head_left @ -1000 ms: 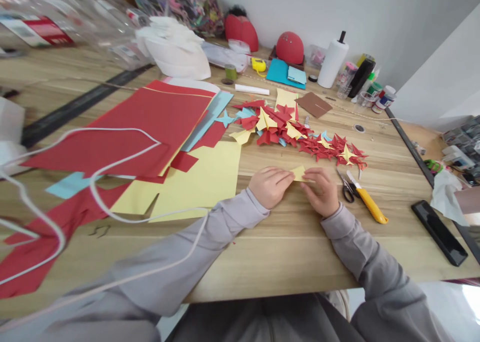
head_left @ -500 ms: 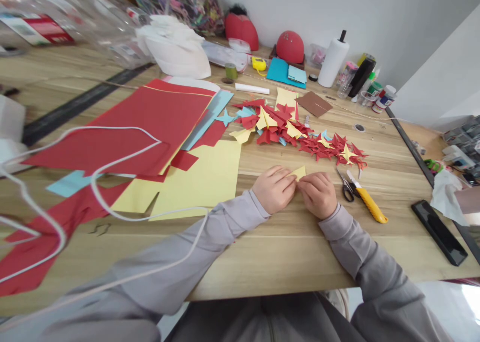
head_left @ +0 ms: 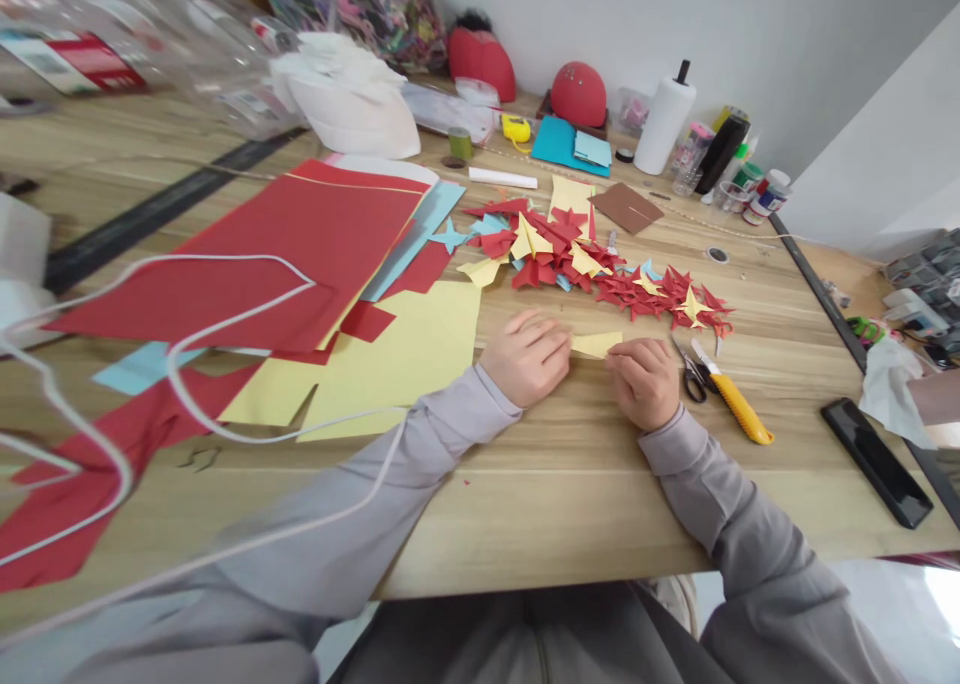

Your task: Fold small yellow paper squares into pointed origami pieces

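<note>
A small piece of yellow paper [head_left: 598, 344] lies low over the wooden table, stretched between my two hands. My left hand [head_left: 527, 357] has its fingers closed around the paper's left end and hides that part. At the right end, my right hand [head_left: 645, 379] pinches the paper between thumb and fingertips. Just beyond them sits a pile of folded red paper pieces [head_left: 551, 249], mixed with yellow and blue ones. Several folded stars, among them a yellow paper star [head_left: 693, 307], lie at the pile's right end.
Scissors [head_left: 694, 376] and a yellow utility knife [head_left: 739, 404] lie right of my right hand, with a black phone [head_left: 877, 461] farther right. Red paper sheets [head_left: 262, 254] and yellow sheets [head_left: 397, 374] cover the left. A white cable [head_left: 180, 364] loops across them.
My hands have moved apart, my left hand shifting left. The yellow paper between them now shows as a longer strip instead of a small triangle.
</note>
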`<state>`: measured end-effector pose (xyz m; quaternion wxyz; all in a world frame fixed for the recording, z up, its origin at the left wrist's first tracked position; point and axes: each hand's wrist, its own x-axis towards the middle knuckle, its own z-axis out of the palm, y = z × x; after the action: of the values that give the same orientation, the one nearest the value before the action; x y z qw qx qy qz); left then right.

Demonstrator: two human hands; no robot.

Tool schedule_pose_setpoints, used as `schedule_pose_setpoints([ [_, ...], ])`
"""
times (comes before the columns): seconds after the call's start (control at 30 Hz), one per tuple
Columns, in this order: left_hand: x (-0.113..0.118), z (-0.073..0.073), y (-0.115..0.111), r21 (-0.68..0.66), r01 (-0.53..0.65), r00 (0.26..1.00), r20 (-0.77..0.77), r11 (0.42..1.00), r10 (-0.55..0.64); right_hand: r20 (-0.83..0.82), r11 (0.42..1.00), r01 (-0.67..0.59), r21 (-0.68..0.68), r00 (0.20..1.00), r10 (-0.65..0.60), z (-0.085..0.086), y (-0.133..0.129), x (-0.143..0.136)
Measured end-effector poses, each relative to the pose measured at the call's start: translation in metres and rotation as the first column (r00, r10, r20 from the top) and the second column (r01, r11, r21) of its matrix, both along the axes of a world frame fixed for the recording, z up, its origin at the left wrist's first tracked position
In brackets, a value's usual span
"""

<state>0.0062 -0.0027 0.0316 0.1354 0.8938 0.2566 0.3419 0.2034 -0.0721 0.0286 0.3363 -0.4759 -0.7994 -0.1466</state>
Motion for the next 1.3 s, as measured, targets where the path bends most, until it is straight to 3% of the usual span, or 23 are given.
schedule_pose_setpoints([
  [0.17, -0.008, -0.007, 0.013, 0.196, -0.067, 0.998, 0.013, 0.978, 0.066, -0.038, 0.999, 0.035, -0.002, 0.999, -0.035, -0.002, 0.001, 0.0],
  [0.37, -0.017, -0.014, 0.028, 0.472, -0.178, 0.983, 0.045, 0.863, 0.178, -0.116, 0.998, 0.066, 0.023, 0.991, -0.063, -0.005, 0.003, 0.002],
  [0.5, -0.018, -0.008, 0.024, 0.494, -0.24, 0.971, 0.135, 0.836, 0.2, -0.197, 0.996, 0.086, 0.023, 0.977, -0.08, -0.007, 0.006, 0.003],
  [0.67, -0.006, -0.003, 0.007, 0.537, -0.072, 0.997, 0.055, 0.841, 0.05, -0.16, 0.999, 0.008, -0.032, 0.987, -0.013, -0.008, 0.006, -0.001],
  [0.87, 0.008, -0.012, -0.001, 0.547, 0.022, 1.0, 0.003, 0.837, -0.029, -0.117, 1.0, -0.017, -0.024, 0.993, 0.014, -0.006, 0.005, -0.007],
  [1.17, 0.009, -0.012, -0.002, 0.569, -0.01, 1.0, 0.011, 0.823, 0.004, -0.085, 1.0, -0.02, 0.003, 0.996, 0.02, -0.006, 0.003, -0.011],
  [1.3, 0.012, -0.011, -0.007, 0.601, 0.013, 1.0, -0.017, 0.799, -0.003, 0.018, 0.998, -0.061, 0.009, 0.998, 0.061, -0.004, 0.003, -0.014],
])
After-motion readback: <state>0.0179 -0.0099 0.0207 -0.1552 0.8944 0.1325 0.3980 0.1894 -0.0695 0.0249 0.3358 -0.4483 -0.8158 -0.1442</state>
